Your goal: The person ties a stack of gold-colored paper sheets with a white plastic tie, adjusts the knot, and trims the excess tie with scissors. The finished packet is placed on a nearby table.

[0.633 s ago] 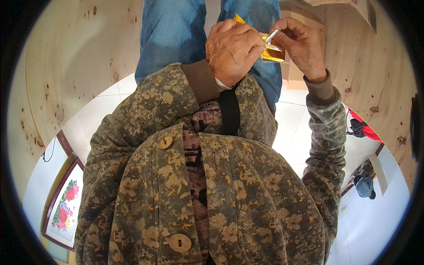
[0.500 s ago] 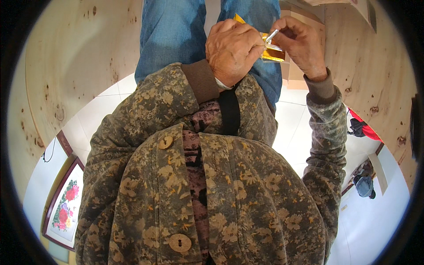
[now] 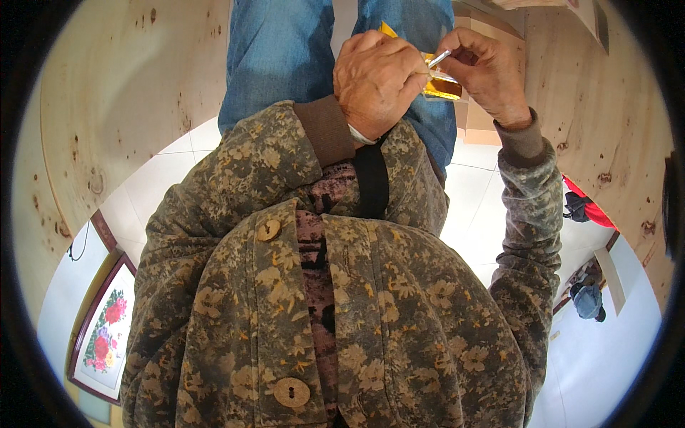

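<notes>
Above my jeans-clad lap, my left hand (image 3: 378,82) is closed, back of the hand upward, around a shiny yellow-gold packet (image 3: 444,88). The packet's corners stick out beyond the fingers; most of it is hidden, so its exact kind does not show. My right hand (image 3: 489,71) is on the packet's right side, thumb and fingers pinched together. At its fingertips is a thin silvery strip (image 3: 439,58), tilted up to the right. A second silvery edge lies just below, against the packet. Whether the strip is joined to the packet I cannot tell.
Pale knotty wooden boards (image 3: 128,85) curve round on the left and right. An open cardboard box (image 3: 485,118) lies beyond my right hand. Pale floor tiles (image 3: 467,192) show below. A framed flower picture (image 3: 103,335) is at lower left, and a red item (image 3: 596,212) at right.
The silvery strip is tilted slightly differently at my right fingertips. My right wrist has shifted a touch to the right; my left hand keeps its hold on the packet.
</notes>
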`<state>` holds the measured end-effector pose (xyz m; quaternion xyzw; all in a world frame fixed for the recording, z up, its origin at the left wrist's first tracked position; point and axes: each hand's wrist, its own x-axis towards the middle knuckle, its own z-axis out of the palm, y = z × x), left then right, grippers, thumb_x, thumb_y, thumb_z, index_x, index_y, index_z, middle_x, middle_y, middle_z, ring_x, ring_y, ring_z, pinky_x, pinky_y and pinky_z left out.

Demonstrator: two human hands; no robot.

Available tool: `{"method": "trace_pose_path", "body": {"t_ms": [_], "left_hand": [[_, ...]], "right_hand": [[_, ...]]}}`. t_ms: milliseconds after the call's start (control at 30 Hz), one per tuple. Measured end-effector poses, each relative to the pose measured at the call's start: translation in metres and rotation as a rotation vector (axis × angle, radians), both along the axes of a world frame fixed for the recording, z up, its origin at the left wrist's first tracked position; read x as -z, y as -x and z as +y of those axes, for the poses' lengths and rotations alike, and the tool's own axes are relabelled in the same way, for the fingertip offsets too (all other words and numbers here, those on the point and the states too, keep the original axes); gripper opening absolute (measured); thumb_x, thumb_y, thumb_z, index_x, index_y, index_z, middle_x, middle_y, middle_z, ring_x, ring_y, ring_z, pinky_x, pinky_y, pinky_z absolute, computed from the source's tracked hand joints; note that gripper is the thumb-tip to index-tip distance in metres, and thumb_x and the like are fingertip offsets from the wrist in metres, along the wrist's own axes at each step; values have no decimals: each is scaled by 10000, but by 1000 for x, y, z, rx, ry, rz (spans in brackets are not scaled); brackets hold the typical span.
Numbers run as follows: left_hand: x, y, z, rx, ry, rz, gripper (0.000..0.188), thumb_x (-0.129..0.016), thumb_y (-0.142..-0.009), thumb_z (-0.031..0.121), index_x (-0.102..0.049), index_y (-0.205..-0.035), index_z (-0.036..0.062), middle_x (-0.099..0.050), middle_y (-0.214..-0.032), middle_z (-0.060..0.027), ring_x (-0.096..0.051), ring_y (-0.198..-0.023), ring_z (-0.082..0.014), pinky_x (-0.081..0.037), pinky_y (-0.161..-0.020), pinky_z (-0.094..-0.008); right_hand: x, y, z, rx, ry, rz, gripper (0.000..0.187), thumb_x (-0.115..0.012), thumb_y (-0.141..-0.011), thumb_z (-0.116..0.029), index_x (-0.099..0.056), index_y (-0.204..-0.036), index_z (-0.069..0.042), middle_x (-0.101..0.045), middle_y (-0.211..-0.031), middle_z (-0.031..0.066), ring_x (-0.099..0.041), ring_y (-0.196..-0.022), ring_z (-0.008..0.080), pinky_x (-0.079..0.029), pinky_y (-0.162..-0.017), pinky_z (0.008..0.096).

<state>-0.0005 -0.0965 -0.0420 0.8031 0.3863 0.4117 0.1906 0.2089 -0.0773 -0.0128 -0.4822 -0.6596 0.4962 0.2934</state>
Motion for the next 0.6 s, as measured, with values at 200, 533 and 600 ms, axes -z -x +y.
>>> {"method": "trace_pose_path", "body": {"t_ms": [200, 533, 600], "left_hand": [[0, -1, 0, 4, -13, -5, 112, -723, -800, 189, -645, -814, 109, -667, -875, -31, -568, -810, -244, -440, -794, -422], [-4, -5, -1, -36, 42, 16, 101, -745, -791, 178, -679, -768, 105, -670, -828, -26, -579, -787, -240, -452, -774, -422], [-4, -4, -1, -39, 51, 14, 86, -744, -789, 168, -681, -782, 110, -672, -833, -26, -584, -793, -253, -453, -761, -425]], "right_hand": [[-4, -1, 1, -45, 15, -86, 85, -681, -858, -5, -658, -938, -22, -656, -758, 38, -611, -707, 65, -509, -622, 237], [-26, 12, -29, 214, -199, -258, 248, -741, -789, 13, -652, -1016, -32, -667, -916, 80, -642, -784, 163, -523, -664, 281], [-27, 13, -38, 227, -240, -262, 226, -737, -791, 30, -663, -999, -18, -663, -948, 87, -645, -810, 166, -525, -667, 278]]}}
